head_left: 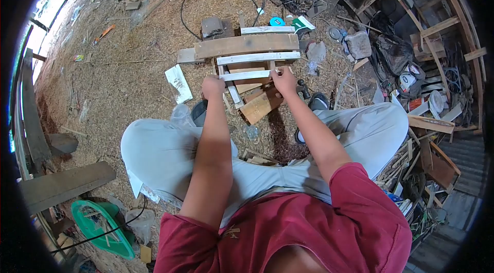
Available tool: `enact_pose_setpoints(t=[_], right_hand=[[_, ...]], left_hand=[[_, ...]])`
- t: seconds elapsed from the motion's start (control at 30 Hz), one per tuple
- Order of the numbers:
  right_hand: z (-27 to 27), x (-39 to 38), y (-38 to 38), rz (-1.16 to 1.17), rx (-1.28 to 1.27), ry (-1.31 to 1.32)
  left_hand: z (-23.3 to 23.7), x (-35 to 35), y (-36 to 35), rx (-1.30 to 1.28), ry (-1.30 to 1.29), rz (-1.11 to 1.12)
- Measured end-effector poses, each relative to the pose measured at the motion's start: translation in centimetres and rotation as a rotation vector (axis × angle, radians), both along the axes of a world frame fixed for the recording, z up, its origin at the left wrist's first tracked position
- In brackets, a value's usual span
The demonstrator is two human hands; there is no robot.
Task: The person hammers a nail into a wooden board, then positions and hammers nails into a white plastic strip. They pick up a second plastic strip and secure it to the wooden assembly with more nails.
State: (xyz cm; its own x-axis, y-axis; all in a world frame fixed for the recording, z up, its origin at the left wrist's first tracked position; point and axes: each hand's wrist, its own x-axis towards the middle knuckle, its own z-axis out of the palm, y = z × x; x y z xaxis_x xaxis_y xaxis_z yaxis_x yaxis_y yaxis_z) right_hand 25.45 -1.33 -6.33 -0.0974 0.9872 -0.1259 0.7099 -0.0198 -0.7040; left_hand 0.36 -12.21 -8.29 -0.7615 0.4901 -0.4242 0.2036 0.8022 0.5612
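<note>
Sawdust-strewn workshop floor: at 12 o'clock, left hand and right hand, fingers closed, grip one white slat of four.

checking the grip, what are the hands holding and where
Both seem to grip a white slat: left hand at its left end, right hand at its right end.

Slat frame on floor before the knees, left hand at its left end, right hand at its right; plank across its far side, tape roll behind, stone to the right.
</note>
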Motion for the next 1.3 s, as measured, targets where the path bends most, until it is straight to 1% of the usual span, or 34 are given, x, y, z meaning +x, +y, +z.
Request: enact_pose_setpoints(t=[0.03, 0.07, 0.13, 0.17, 0.23, 0.27, 0.33, 0.37, 0.43, 0.47, 0.53, 0.57, 0.63, 0.67, 0.73, 0.83, 0.87, 0.97, 1.07, 1.17, 1.23, 1.3], right_hand=[[0.9, -0.3, -0.2, -0.033, -0.086, 0.024], [0.7, -0.4, -0.1, -0.013, -0.057, 0.017], [-1.6, 0.1, 0.4, 0.020, -0.004, 0.002], [-2.5, 0.4, 0.8, 0.015, -0.019, 0.018], [-2.6, 0.6, 0.9, 0.004, -0.049, 0.051], [-2.7, 0.8, 1.0, -0.033, -0.138, 0.067], [-0.8, 0.8, 0.8, -0.105, -0.312, 0.103], [-1.0, 0.9, 1.0, -0.039, -0.260, 0.063], [-3.4, 1.7, 2.2, 0.094, -0.153, -0.017], [-4.3, 2.2, 2.5, 0.122, -0.101, 0.031], [-4.2, 2.7, 2.4, 0.180, 0.006, 0.121], [-4.1, 3.2, 2.3, 0.230, 0.037, 0.104], [-1.4, 3.5, 1.6, 0.336, 0.100, 0.073], [-0.5, 3.3, 1.6, 0.379, 0.108, 0.004], [-0.4, 3.5, 2.0, 0.464, 0.123, -0.134], [-0.8, 2.8, 2.4, 0.505, 0.336, -0.215], [-1.1, 2.8, 2.4, 0.527, 0.364, -0.238], [-0.3, 2.4, 2.4, 0.570, 0.325, -0.355], [-1.3, 2.3, 2.8, 0.592, 0.343, -0.383], [-1.8, 2.4, 3.0, 0.609, 0.339, -0.351], [-1.9, 2.4, 2.9, 0.579, 0.343, -0.339], [-2.0, 2.5, 2.6, 0.557, 0.325, -0.336]], left_hand=[[-0.1, -0.1, 0.0, 0.009, 0.019, -0.001], [-0.3, 0.1, 0.0, 0.016, 0.039, -0.002], [0.1, 0.6, -0.2, 0.041, 0.074, 0.000], [0.6, 0.8, -0.2, 0.059, 0.090, 0.004], [0.3, 0.9, -0.1, 0.085, 0.109, -0.018], [-0.1, 0.6, -0.2, 0.092, 0.111, -0.044], [-1.1, 0.3, -0.1, 0.099, 0.099, -0.070], [-1.5, 0.1, 0.1, 0.100, 0.086, -0.070], [-1.5, -0.1, 0.2, 0.104, 0.078, -0.073], [-1.5, -0.1, 0.1, 0.107, 0.081, -0.077], [-1.5, 0.0, 0.1, 0.117, 0.092, -0.092], [-1.6, 0.0, 0.0, 0.125, 0.101, -0.102], [-1.0, 0.0, 0.0, 0.124, 0.116, -0.097], [-0.5, 0.2, -0.1, 0.114, 0.120, -0.085], [-0.5, 0.5, -0.1, 0.112, 0.112, -0.065], [0.0, 0.5, -0.1, 0.124, 0.094, -0.043], [0.1, 0.5, -0.1, 0.121, 0.095, -0.041], [-0.4, 0.2, 0.0, 0.122, 0.097, -0.071], [-0.8, -0.1, -0.1, 0.147, 0.098, -0.096], [-0.8, -0.4, -0.2, 0.157, 0.085, -0.104], [-1.3, -0.4, -0.2, 0.149, 0.121, -0.117], [-1.7, -0.7, -0.2, 0.145, 0.086, -0.126]])
